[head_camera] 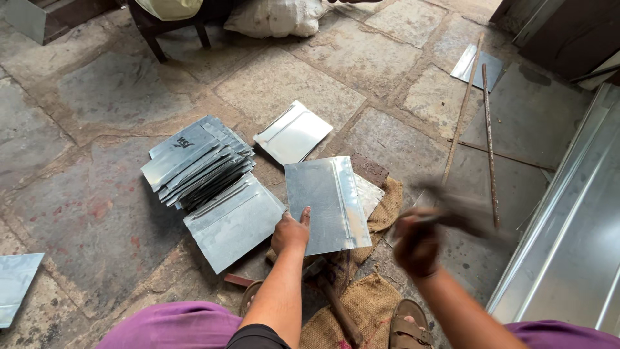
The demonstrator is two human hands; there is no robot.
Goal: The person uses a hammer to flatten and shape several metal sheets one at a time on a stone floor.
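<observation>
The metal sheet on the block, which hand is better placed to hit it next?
Probably the right hand: it grips a blurred hammer raised beside the metal sheet. The left hand is busy pressing the sheet's edge.

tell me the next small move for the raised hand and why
Probably bring the blurred tool in the right hand down onto the folded seam of the metal sheet: the left hand already pins that sheet flat over the burlap sack.
</observation>
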